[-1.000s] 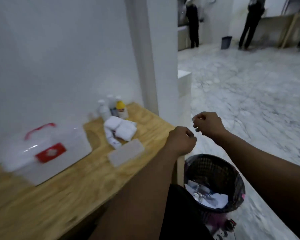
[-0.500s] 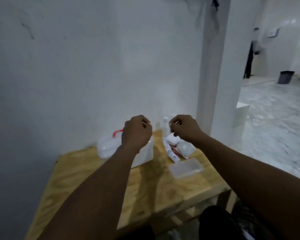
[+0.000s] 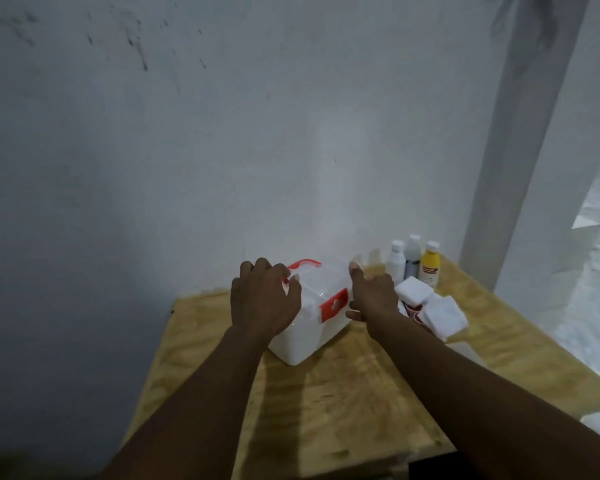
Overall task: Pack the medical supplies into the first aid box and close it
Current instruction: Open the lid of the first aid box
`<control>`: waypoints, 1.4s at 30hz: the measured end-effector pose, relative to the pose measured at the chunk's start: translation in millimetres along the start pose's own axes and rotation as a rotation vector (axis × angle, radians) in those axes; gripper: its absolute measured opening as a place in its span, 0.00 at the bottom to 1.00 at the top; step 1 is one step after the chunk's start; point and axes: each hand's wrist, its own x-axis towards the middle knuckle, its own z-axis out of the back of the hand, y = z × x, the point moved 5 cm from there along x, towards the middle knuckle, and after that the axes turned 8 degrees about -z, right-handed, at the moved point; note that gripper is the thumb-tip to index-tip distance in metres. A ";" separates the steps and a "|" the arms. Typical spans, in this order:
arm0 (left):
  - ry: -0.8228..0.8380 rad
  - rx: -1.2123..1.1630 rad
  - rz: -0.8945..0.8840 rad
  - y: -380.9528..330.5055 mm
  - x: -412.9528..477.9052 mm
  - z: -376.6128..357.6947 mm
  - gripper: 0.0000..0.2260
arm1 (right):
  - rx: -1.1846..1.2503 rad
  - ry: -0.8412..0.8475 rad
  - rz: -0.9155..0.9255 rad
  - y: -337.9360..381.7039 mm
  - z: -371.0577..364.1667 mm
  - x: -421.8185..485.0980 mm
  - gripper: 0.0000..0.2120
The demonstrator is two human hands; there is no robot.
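So, 1 first aid box, white w/ red handle and red latch, sits on the wooden table near the wall, lid shut. 3 bottles stand upright behind it to the right: 1 white, 1 grey, 1 yellow. Gauze packs lie piled just right of the box; exact count unclear. Left hand is spread, fingers curved over the lid's left end by the handle. Right hand is open, touching the box's right side.

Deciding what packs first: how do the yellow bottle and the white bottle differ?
The yellow bottle stands rightmost of the row; the white bottle stands leftmost, nearer the first aid box. The yellow one shows a label; none shows on the white one. Both stand upright, white-capped, unpacked.
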 end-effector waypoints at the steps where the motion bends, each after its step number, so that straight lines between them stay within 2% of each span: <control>1: -0.006 0.010 0.001 -2.4 -3.6 0.5 0.20 | 0.047 0.044 -0.071 -2.5 -1.4 -1.2 0.32; 5: -0.002 0.070 0.014 -11.1 -15.5 -1.9 0.21 | 0.163 0.191 -0.226 -5.2 -3.4 -2.3 0.25; 13: 0.008 0.103 0.017 -18.1 -19.4 -6.3 0.21 | 0.187 0.162 -0.192 -9.9 -8.5 4.5 0.27; 24: -0.018 0.117 0.035 -17.8 -18.0 -14.1 0.20 | 0.123 0.022 -0.179 -14.3 -11.7 -0.1 0.40; 30: -0.025 0.115 0.042 -18.0 -19.1 -15.2 0.20 | 0.165 0.035 -0.231 -22.7 -24.1 -1.9 0.41; 34: -0.026 0.116 0.026 -17.9 -18.7 -15.2 0.20 | 0.093 -0.035 -0.198 -23.2 -22.6 -8.8 0.41; 42: -0.028 0.127 0.035 -17.8 -17.9 -15.9 0.20 | 0.032 -0.083 -0.153 -26.3 -22.2 -2.8 0.56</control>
